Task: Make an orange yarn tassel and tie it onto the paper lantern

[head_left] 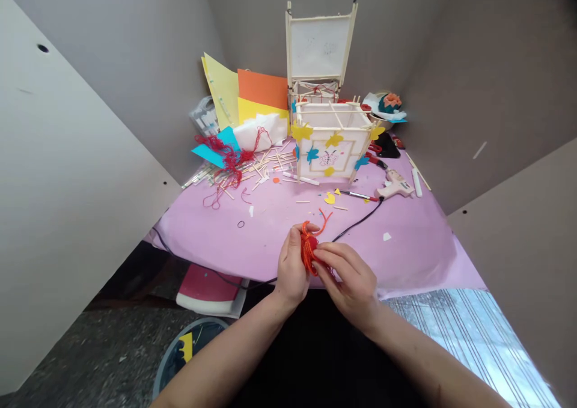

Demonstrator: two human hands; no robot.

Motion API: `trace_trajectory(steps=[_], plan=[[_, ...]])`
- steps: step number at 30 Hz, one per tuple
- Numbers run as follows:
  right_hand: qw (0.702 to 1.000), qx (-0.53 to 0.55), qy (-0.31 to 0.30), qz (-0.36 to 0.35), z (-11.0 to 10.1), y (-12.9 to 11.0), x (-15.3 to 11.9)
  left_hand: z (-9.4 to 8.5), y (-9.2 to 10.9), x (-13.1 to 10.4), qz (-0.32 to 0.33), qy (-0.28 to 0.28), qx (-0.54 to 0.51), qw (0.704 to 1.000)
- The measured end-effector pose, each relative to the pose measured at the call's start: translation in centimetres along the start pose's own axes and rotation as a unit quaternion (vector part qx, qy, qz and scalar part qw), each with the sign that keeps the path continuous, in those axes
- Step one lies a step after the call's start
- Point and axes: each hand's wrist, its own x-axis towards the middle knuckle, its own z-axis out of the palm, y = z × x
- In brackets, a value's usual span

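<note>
A small bundle of orange-red yarn [308, 254] is between my two hands, just above the table's front edge. My left hand [291, 267] wraps round it from the left, thumb up. From the right, my right hand [349, 279] pinches the bundle's side with thumb and fingers. A loose orange strand curls up from its top. Behind it stands a lantern-like box [333, 149] of sticks and white paper, with yellow and blue paper flowers and a drawn butterfly. Tangled dark red yarn [232, 161] lies at the left over blue paper and wooden sticks.
A glue gun [395, 184] lies at the right, its black cord crossing the table [270, 246]. A second stick frame [321, 47] rises at the back. Coloured paper sheets [261, 88] lean at back left. A bin [164, 360] stands on the floor at lower left.
</note>
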Motion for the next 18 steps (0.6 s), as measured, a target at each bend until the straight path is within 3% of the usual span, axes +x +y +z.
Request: trace_trajectory(steps=[5,8,9,11,14,16,18], plan=[[0.998,0.011,-0.068,-0.009,-1.4,0.2,1.1,-0.8,0.5,0.3,-0.015,-0.054,0.064,0.996],[0.997,0.051,-0.023,0.048,-3.0,0.8,2.8,-1.3,1.3,0.3,-0.096,-0.157,0.043,0.982],[0.992,0.089,-0.035,0.077,-3.4,1.1,3.4,-1.4,1.5,0.2,-0.134,-0.201,0.027,0.97],[0.962,0.202,-0.126,0.132,-4.0,1.7,4.7,-1.6,1.9,0.0,-0.204,-0.279,-0.01,0.938],[0.874,0.317,-0.32,0.181,-4.5,2.7,6.0,-1.9,2.1,-0.3,-0.266,-0.333,-0.056,0.903],[0.836,0.301,-0.411,0.205,-5.0,3.2,6.4,-2.3,2.1,-0.2,-0.275,-0.345,-0.074,0.894],[0.827,0.252,-0.444,0.236,-5.8,3.6,6.7,-2.7,2.1,-0.1,-0.278,-0.351,-0.083,0.89]])
